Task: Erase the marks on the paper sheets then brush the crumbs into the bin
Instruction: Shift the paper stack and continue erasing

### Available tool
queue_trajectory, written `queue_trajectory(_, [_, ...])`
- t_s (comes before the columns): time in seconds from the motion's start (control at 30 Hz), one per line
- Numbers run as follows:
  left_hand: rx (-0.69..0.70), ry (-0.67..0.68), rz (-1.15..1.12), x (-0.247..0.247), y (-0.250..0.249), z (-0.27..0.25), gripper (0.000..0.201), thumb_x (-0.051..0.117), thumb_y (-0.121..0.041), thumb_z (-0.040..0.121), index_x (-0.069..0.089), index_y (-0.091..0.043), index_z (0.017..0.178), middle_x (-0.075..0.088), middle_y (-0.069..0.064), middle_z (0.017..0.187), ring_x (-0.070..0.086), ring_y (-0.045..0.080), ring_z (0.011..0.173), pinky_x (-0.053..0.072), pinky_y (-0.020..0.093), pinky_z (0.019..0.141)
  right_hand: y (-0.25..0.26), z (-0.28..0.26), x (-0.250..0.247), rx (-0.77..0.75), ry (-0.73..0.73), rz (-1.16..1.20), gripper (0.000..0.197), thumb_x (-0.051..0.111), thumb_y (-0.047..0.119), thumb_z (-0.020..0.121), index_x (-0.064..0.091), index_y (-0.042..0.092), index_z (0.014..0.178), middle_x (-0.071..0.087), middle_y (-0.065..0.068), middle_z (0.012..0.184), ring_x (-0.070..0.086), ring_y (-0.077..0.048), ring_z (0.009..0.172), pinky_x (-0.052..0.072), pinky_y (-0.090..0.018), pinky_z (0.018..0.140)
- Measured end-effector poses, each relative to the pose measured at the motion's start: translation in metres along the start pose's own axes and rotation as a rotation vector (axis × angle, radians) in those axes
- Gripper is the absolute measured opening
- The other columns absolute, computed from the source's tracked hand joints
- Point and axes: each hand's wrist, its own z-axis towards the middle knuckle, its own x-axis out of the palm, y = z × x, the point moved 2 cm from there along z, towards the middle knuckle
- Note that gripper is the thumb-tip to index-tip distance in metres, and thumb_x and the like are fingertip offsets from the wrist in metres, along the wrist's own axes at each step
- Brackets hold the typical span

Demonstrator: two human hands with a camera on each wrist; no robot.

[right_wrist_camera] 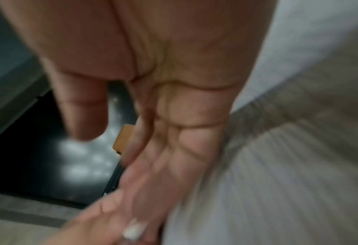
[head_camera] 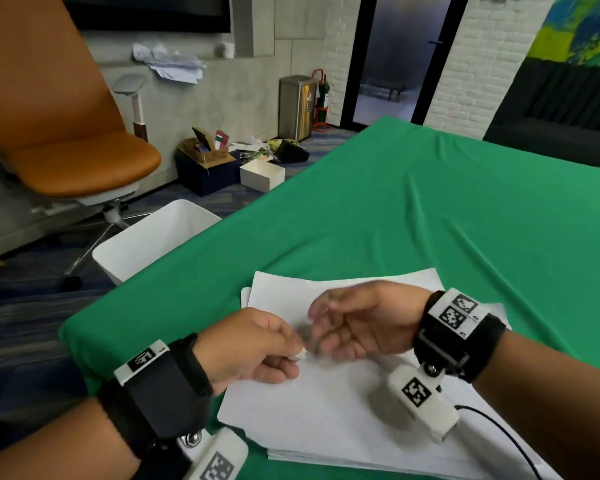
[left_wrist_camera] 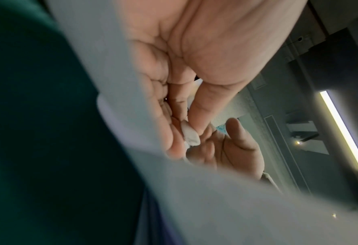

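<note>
Two hands over a stack of paper sheets (head_camera: 326,410) near the table's (head_camera: 430,209) front edge. Left hand (head_camera: 253,344): grip pinched on a small white eraser (head_camera: 298,355). Right hand (head_camera: 361,323): fingers loose, grip holding nothing, beside the eraser. White bin (head_camera: 153,240): on the floor off the table's left edge.
</note>
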Motion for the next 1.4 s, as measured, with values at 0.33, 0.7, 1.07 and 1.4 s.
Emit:
queue_trajectory(0.33, [0.032, 0.031, 0.013, 0.000, 0.000, -0.003, 0.003, 0.072, -0.008, 0.091, 0.071, -0.006, 0.094, 0.073, 0.011, 0.083, 0.071, 0.015, 0.075, 0.059, 0.024, 0.067, 0.037, 0.037, -0.007, -0.276, -0.593, 0.209, 0.019, 0.041, 0.003, 0.104, 0.059, 0.009, 0.099, 0.065, -0.014, 0.090, 0.067, -0.027, 0.076, 0.058, -0.033, 0.066])
queue_trajectory(0.7, [0.046, 0.049, 0.008, -0.001, -0.001, -0.003, 0.005, 0.072, -0.008, 0.091, 0.071, -0.005, 0.095, 0.073, 0.010, 0.081, 0.071, 0.016, 0.074, 0.059, 0.028, 0.072, 0.049, 0.011, -0.039, -0.270, -0.667, -0.548, 0.020, 0.056, -0.003, 0.096, 0.065, 0.014, 0.100, 0.068, -0.001, 0.096, 0.064, -0.015, 0.085, 0.053, -0.033, 0.081])
queue_trajectory(1.07, [0.073, 0.169, -0.175, -0.016, -0.008, -0.008, 0.016, 0.069, -0.004, 0.091, 0.073, 0.000, 0.105, 0.067, 0.007, 0.081, 0.064, 0.015, 0.073, 0.059, 0.031, 0.057, 0.042, -0.054, -0.049, 0.352, -0.657, -1.623, 0.064, 0.041, 0.007, 0.089, 0.052, 0.030, 0.148, 0.055, -0.002, 0.147, 0.051, -0.027, 0.137, 0.044, -0.043, 0.113])
queue_trajectory(1.4, [0.142, 0.086, -0.124, -0.033, -0.016, -0.004, 0.037, 0.088, -0.023, 0.073, 0.076, -0.003, 0.101, 0.067, 0.009, 0.084, 0.063, 0.015, 0.069, 0.054, 0.025, 0.056, 0.028, -0.084, -0.066, 0.469, -0.710, -1.593, 0.043, 0.055, 0.030, 0.094, 0.059, 0.028, 0.137, 0.054, 0.000, 0.135, 0.058, -0.026, 0.121, 0.048, -0.041, 0.104])
